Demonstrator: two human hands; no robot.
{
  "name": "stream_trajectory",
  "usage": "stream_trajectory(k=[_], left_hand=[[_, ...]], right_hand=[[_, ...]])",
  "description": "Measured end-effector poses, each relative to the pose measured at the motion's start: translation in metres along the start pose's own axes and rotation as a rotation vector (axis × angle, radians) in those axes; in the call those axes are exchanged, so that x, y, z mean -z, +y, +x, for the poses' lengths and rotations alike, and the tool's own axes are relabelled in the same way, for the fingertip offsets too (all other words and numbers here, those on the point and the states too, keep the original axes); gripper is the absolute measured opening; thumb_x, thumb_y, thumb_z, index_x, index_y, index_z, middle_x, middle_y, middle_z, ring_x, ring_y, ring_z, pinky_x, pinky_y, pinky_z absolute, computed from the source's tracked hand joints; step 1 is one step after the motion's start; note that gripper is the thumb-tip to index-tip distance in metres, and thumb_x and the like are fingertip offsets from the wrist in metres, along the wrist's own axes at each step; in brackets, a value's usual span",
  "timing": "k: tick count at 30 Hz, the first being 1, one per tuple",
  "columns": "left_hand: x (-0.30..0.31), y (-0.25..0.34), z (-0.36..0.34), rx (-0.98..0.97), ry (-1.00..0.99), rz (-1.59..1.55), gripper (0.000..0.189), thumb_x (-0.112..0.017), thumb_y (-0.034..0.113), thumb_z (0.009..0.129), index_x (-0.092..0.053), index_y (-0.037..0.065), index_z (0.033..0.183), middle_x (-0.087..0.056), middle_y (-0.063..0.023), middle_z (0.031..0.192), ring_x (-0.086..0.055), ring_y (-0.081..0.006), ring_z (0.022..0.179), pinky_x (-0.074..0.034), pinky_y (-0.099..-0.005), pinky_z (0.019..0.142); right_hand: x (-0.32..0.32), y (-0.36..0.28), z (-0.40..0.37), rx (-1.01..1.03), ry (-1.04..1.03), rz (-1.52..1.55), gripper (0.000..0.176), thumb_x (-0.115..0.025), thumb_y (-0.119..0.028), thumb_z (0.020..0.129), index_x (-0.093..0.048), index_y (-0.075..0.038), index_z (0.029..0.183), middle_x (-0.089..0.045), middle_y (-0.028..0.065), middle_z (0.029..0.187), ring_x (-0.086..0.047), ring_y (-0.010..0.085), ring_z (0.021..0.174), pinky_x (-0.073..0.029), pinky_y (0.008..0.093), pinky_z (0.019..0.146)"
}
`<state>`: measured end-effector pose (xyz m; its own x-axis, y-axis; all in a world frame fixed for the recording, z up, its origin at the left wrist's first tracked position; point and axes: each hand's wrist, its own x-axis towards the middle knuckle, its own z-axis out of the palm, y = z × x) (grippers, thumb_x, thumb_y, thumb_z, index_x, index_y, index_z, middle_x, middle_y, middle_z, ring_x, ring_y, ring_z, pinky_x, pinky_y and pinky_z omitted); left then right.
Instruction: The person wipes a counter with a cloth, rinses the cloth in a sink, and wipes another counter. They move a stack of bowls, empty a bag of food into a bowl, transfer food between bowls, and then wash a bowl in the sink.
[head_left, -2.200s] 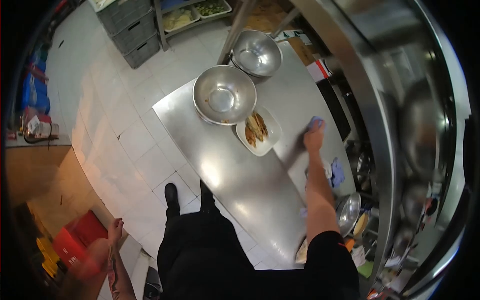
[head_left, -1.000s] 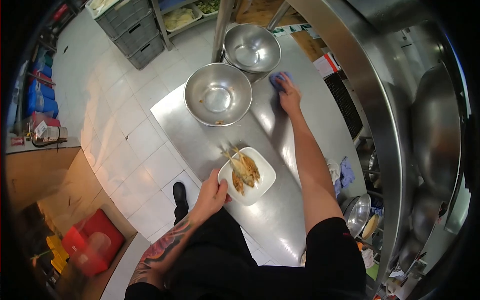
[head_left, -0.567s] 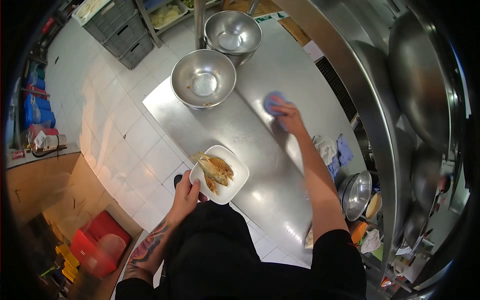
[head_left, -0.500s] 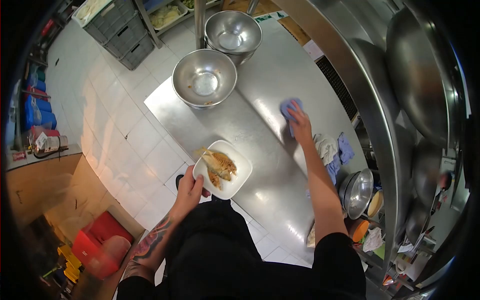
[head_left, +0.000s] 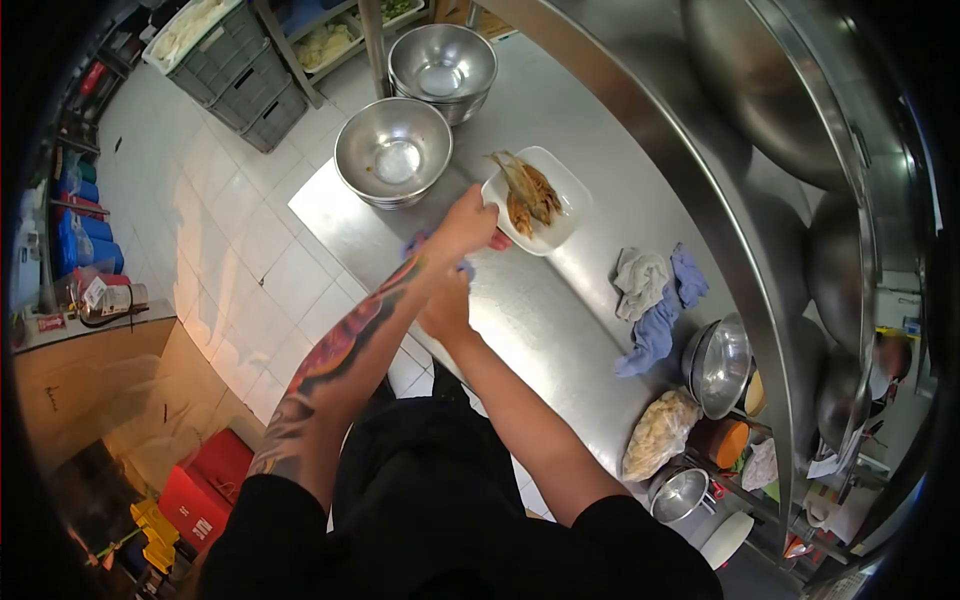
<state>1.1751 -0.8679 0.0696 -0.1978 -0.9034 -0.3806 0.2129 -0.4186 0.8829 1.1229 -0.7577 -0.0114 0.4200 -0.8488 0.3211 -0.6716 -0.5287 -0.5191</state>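
Observation:
My left hand (head_left: 472, 222) grips the near left edge of a white square dish (head_left: 574, 200), held over the steel table (head_left: 530, 320). Pieces of fried fish (head_left: 530, 192) lie in the dish. Crossing beneath my left forearm, my right hand (head_left: 447, 308) is closed around a blue cloth (head_left: 467, 268), near the table's left edge. The forearm hides most of the cloth and some of the fingers. A steel bowl (head_left: 350, 160) with small food scraps stands just beyond my left hand.
Behind that bowl is a stack of steel bowls (head_left: 478, 62). A white cloth (head_left: 640, 283) and blue cloths (head_left: 652, 335) lie on the table's right side. A bag of pale food (head_left: 660, 437) sits at the near right. A steel shelf (head_left: 690, 130) overhangs the right edge.
My left hand has carried the dish forward and right, over the table. My right hand has swept the blue cloth left and nearer, under my left forearm.

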Motion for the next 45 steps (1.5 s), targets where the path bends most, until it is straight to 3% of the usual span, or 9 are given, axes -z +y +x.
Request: stream_trajectory(k=[2, 9, 15, 19, 25, 30, 39, 43, 45], left_hand=[[0.004, -0.009, 0.024, 0.062, 0.047, 0.064, 0.031, -0.037, 0.007, 0.097, -0.034, -0.004, 0.125, -0.062, -0.0222, 0.096, -0.069, -0.0267, 0.073, -0.059, -0.0369, 0.063], [0.014, -0.043, 0.054, 0.063, 0.175, -0.047, 0.033, -0.037, 0.005, 0.095, -0.031, -0.005, 0.126, -0.064, -0.0244, 0.088, -0.069, -0.0273, 0.062, -0.060, -0.0364, 0.054], [0.032, -0.047, 0.056, 0.101, 0.117, -0.037, 0.046, -0.048, 0.018, 0.098, -0.029, -0.007, 0.132, -0.065, -0.0213, 0.087, -0.068, -0.0251, 0.063, -0.059, -0.0352, 0.054], [0.077, -0.049, 0.015, 0.084, -0.005, 0.099, 0.042, -0.052, 0.021, 0.099, -0.039, -0.001, 0.133, -0.065, -0.0148, 0.101, -0.066, -0.0197, 0.085, -0.057, -0.0345, 0.073], [0.189, -0.080, -0.142, -0.129, -0.193, 0.017, 0.033, -0.049, 0.021, 0.103, -0.054, 0.002, 0.129, -0.066, -0.0083, 0.100, -0.063, -0.0143, 0.089, -0.053, -0.0275, 0.078], [0.334, -0.154, -0.307, 0.043, 0.007, 0.268, 0.027, -0.053, 0.019, 0.100, -0.061, -0.001, 0.117, -0.065, -0.0054, 0.087, -0.061, -0.0113, 0.081, -0.051, -0.0254, 0.073], [0.409, -0.201, -0.460, 0.349, 0.487, 0.088, 0.027, -0.055, 0.019, 0.099, -0.060, 0.003, 0.119, -0.069, -0.0071, 0.095, -0.064, -0.0131, 0.083, -0.050, -0.0255, 0.071], [0.372, -0.150, -0.414, 0.216, 0.283, 0.238, 0.029, -0.058, 0.020, 0.098, -0.060, 0.002, 0.120, -0.069, -0.0073, 0.094, -0.064, -0.0134, 0.085, -0.050, -0.0266, 0.074], [0.358, -0.117, -0.391, 0.168, 0.223, 0.314, 0.029, -0.058, 0.020, 0.098, -0.060, 0.002, 0.120, -0.069, -0.0074, 0.094, -0.064, -0.0135, 0.085, -0.049, -0.0266, 0.074]], right_hand=[[0.017, -0.004, -0.007, -0.075, -0.373, 0.037, 0.043, -0.059, -0.016, 0.081, -0.060, -0.010, 0.123, -0.052, 0.0171, 0.135, -0.049, 0.0364, 0.118, -0.035, 0.0482, 0.091], [0.079, 0.041, -0.030, -0.399, 0.104, -0.406, 0.050, -0.059, -0.003, 0.073, -0.061, -0.008, 0.123, -0.047, 0.0136, 0.143, -0.057, 0.0348, 0.090, -0.046, 0.0487, 0.077], [0.042, 0.029, -0.038, -0.329, -0.072, -0.281, 0.054, -0.058, -0.003, 0.075, -0.060, -0.013, 0.128, -0.047, 0.0122, 0.145, -0.061, 0.0370, 0.095, -0.048, 0.0485, 0.077], [0.047, 0.035, -0.031, -0.632, 0.165, -0.485, 0.054, -0.057, -0.001, 0.076, -0.060, -0.018, 0.128, -0.048, 0.0098, 0.145, -0.061, 0.0358, 0.095, -0.048, 0.0474, 0.082], [0.037, 0.030, -0.056, -0.206, -0.095, 0.045, 0.046, -0.058, -0.013, 0.085, -0.059, -0.017, 0.131, -0.038, 0.0115, 0.152, -0.058, 0.0375, 0.113, -0.048, 0.0446, 0.094], [0.098, 0.054, -0.052, -1.051, 0.013, -0.636, 0.056, -0.048, -0.026, 0.092, -0.040, -0.003, 0.143, -0.048, 0.0216, 0.141, -0.058, 0.0394, 0.113, -0.049, 0.0469, 0.093], [-0.128, -0.145, 0.110, -0.313, 0.194, -0.106, 0.047, -0.047, -0.011, 0.091, -0.043, 0.001, 0.137, -0.065, 0.0179, 0.073, -0.061, 0.0370, 0.062, -0.050, 0.0481, 0.071], [-0.181, -0.161, 0.182, -0.089, -0.178, -0.165, 0.044, -0.057, -0.007, 0.080, -0.062, -0.015, 0.123, -0.043, 0.0083, 0.145, -0.061, 0.0294, 0.095, -0.046, 0.0484, 0.079], [-0.215, -0.145, 0.174, -0.164, -0.010, -0.203, 0.044, -0.058, -0.007, 0.080, -0.062, -0.015, 0.123, -0.041, 0.0070, 0.147, -0.061, 0.0281, 0.092, -0.046, 0.0466, 0.078]])
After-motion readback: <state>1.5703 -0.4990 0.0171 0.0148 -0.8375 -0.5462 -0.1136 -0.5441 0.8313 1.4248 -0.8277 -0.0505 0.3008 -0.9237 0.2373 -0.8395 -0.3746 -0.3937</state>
